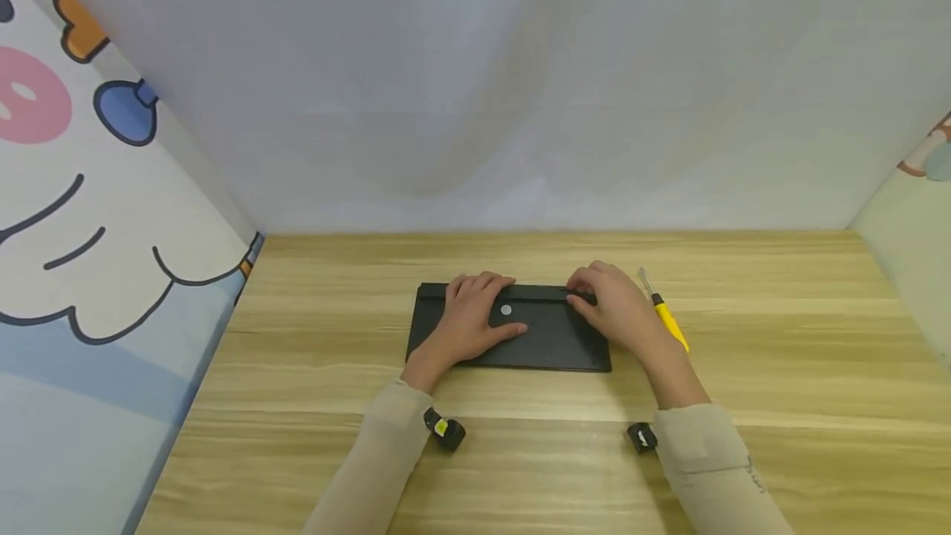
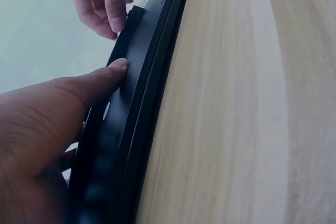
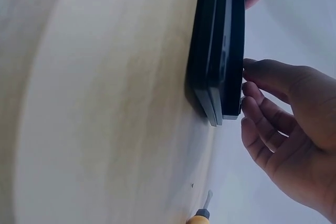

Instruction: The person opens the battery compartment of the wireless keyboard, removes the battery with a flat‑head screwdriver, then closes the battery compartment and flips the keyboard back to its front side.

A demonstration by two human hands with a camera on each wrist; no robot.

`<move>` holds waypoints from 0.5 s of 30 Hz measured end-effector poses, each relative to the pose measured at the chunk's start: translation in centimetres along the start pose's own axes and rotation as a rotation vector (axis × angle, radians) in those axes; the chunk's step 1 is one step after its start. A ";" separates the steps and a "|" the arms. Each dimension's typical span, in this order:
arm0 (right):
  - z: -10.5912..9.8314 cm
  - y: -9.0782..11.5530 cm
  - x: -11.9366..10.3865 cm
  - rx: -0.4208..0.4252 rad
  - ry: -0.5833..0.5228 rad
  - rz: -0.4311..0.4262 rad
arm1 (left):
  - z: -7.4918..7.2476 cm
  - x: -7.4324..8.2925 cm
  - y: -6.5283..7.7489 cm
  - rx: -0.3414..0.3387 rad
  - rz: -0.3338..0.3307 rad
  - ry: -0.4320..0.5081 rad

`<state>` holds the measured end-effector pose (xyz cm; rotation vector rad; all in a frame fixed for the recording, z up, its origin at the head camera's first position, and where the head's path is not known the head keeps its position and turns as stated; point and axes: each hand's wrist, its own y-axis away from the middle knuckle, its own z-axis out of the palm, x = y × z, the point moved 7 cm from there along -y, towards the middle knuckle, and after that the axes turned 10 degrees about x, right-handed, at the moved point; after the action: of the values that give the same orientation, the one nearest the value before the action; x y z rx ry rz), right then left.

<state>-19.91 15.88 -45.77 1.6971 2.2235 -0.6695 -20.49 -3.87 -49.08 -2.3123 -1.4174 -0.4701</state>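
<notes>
A flat black rectangular device [image 1: 550, 345] lies on the table, with a raised bar along its far edge and a round pale sticker [image 1: 506, 310]. My left hand [image 1: 472, 322] rests on its left half, thumb stretched over the surface and fingers reaching the far bar. In the left wrist view, that thumb [image 2: 107, 80] lies straight against the black surface. My right hand [image 1: 612, 304] is at the right end of the bar, thumb and fingertips close together. The right wrist view shows the right fingers [image 3: 262, 116] bent beside the bar; whether something small is between the tips is unclear.
A screwdriver [image 1: 669, 322] with a yellow and black handle lies right of the device. A tiny dark piece [image 3: 192, 185] lies on the table near it in the right wrist view. Small black wrist cameras [image 1: 446, 429] sit by both sleeves. A pale wall stands behind the wooden table [image 1: 520, 469].
</notes>
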 end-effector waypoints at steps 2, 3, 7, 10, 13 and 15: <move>0.0 -0.1 0.0 0.002 0.003 -0.003 | 0.0 0.0 0.0 0.008 0.002 -0.002; 0.0 -0.1 0.0 0.001 0.004 -0.003 | 0.0 0.0 -0.1 0.011 0.002 -0.002; 0.0 -0.2 0.1 -0.004 0.003 0.014 | 0.0 0.1 -0.2 0.014 -0.002 0.010; 0.1 -0.3 0.1 -0.012 -0.006 0.026 | 0.0 0.0 -0.2 0.008 -0.013 0.020; 0.2 -0.7 0.0 -0.025 -0.019 0.040 | 0.1 -0.1 -0.1 0.010 -0.021 0.019; 0.3 -0.9 0.1 -0.034 -0.026 0.053 | 0.1 -0.2 -0.1 0.016 -0.021 0.020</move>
<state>-20.81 15.60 -45.89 1.7146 2.1526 -0.6341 -20.64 -3.89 -49.28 -2.2759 -1.4325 -0.4854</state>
